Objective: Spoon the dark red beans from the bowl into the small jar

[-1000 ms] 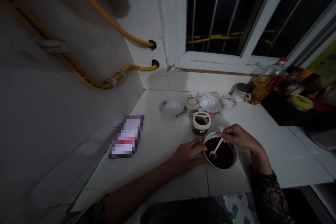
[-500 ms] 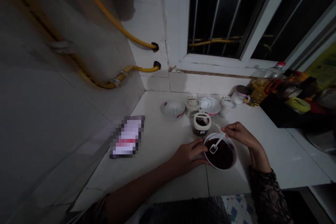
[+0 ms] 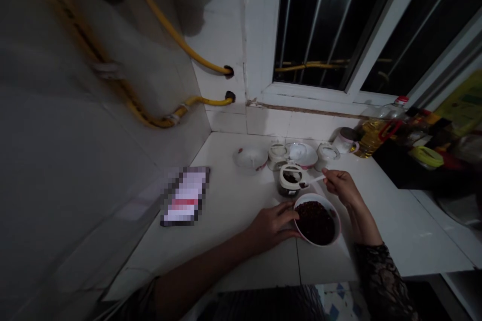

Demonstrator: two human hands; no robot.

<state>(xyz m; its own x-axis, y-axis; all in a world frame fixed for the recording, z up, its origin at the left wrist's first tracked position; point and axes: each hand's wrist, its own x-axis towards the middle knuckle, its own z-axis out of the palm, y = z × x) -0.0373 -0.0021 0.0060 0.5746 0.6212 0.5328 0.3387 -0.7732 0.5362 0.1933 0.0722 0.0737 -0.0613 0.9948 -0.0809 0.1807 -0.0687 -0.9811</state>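
My left hand grips the left rim of a white bowl with a pinkish outside. Dark reddish-brown flakes, like crushed chili, fill much of it. Between the fingers of my right hand is the handle of a small white spoon. Its scoop, with a little dark stuff in it, is at the right edge of a seasoning jar that stands behind the bowl. Dark flakes show inside this jar through its opening.
Behind stand a shallow bowl, two more seasoning jars and a white dish. A lidded mug and an oil bottle are at the right by the wall. A blurred-out phone-like object lies left.
My right hand has moved the spoon up and away from over the bowl to the jar behind it. The left hand keeps its hold on the bowl.
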